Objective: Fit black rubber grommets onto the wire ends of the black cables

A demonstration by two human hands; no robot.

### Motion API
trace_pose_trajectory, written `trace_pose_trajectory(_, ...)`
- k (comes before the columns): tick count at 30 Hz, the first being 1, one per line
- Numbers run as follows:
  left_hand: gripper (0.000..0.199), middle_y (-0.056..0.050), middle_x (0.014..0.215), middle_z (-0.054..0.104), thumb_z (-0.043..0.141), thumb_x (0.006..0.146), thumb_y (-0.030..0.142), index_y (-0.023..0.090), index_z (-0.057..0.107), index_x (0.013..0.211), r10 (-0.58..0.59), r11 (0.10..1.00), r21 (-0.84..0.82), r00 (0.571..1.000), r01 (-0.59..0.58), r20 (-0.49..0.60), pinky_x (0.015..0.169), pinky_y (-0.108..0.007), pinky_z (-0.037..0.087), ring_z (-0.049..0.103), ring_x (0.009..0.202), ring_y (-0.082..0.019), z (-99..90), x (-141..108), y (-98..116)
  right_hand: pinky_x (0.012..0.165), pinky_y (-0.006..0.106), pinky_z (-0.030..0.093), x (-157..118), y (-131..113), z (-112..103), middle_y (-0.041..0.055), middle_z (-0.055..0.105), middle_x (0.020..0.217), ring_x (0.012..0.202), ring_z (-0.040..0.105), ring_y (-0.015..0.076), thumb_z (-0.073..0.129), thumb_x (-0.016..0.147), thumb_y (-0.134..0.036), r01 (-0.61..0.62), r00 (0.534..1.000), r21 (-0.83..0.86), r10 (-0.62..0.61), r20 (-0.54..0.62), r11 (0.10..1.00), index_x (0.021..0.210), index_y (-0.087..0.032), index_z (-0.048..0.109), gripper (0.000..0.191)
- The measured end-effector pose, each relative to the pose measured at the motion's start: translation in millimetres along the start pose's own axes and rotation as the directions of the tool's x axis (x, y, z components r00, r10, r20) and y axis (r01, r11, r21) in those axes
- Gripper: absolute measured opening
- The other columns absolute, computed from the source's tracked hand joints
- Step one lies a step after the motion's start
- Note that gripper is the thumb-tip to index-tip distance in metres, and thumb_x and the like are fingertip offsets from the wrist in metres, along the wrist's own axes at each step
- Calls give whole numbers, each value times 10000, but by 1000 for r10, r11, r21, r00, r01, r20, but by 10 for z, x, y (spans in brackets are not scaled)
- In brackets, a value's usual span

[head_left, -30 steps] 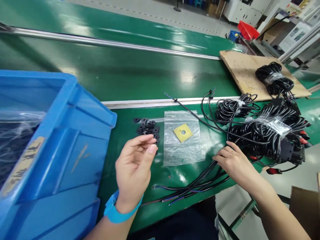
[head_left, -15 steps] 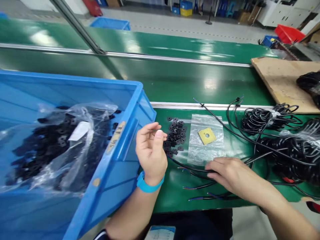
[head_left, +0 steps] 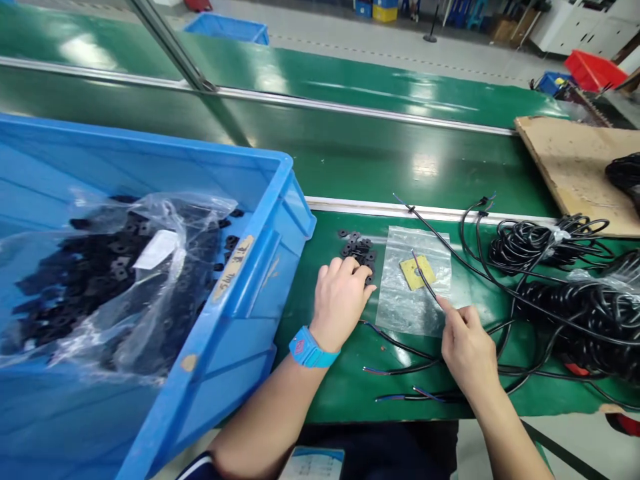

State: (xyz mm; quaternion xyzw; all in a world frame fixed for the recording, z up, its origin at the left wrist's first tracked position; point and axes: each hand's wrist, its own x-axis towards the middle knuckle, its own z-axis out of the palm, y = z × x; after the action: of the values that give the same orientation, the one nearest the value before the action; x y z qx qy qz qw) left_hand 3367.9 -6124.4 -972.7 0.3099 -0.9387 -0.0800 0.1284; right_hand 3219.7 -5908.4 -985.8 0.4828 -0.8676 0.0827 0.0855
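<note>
My left hand [head_left: 341, 297], with a blue watch at the wrist, reaches into a pile of small flat black pieces [head_left: 354, 245]. Its fingers are curled, and a black piece shows between thumb and forefinger. In my right hand [head_left: 467, 343] is a black cable [head_left: 427, 283], pinched near its end. The cable's stripped tip points up and left over a yellow square [head_left: 411, 273] with a hole, which lies on a clear plastic bag [head_left: 395, 310]. Below, more cable ends [head_left: 400, 369] with red and blue wires lie on the green table.
On the left, a large blue bin [head_left: 260, 280] holds many black pieces [head_left: 95, 277] in clear plastic. Coiled black cables [head_left: 575, 313] are heaped at the right. Behind them lies a brown board [head_left: 575, 150]. A white strip [head_left: 360, 206] runs along the table's far side.
My left hand has moved right and turned palm-down onto the black pieces. My right hand has lifted a cable end over the yellow square.
</note>
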Motion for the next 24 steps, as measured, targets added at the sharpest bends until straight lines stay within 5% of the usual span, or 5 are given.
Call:
trace_pose_trajectory(4,128,-113,1015,675,710,893,227,190,748,1010,12,1000,-6,1000,-12,-5,751,-446,403,554,960,-330,9,10,-13,439,254,276,-41,-70,-28,30,621,942,576,550,103,489,967,-123,-47,996,-125,56,70,991,1292,-230,642,375)
trace_pose_trajectory(8,133,-99,1050,696,643,940,203,185,710,1054,6,986,-165,996,-21,-92,803,-446,433,580,980,-315,-33,15,10,459,272,290,44,-58,-94,30,654,942,589,566,110,528,1022,-255,-44,998,-123,40,-40,991,1139,-215,659,180)
trace_pose_trajectory(14,207,-64,1119,660,588,983,176,198,624,1185,174,692,-717,983,-84,53,875,-337,537,655,955,-189,5,-46,228,730,289,512,129,-15,-191,103,678,1082,953,676,202,428,1049,-216,10,989,283,33,-145,959,1210,-177,573,220)
trace_pose_trajectory(19,194,-66,1119,659,581,972,148,215,653,1140,321,768,-631,919,-111,229,906,-395,555,671,1021,-243,65,-104,292,595,291,395,186,-20,-54,23,719,968,730,640,147,510,1031,-235,-40,985,-70,27,-171,997,1218,-247,677,252)
trace_pose_trajectory(24,174,-63,1120,652,572,979,153,218,648,1121,301,808,-583,913,-89,277,856,-387,563,681,976,-236,16,-87,238,652,303,385,195,44,54,44,707,946,807,610,177,505,998,-111,76,993,-198,-91,-70,977,1218,-200,675,291)
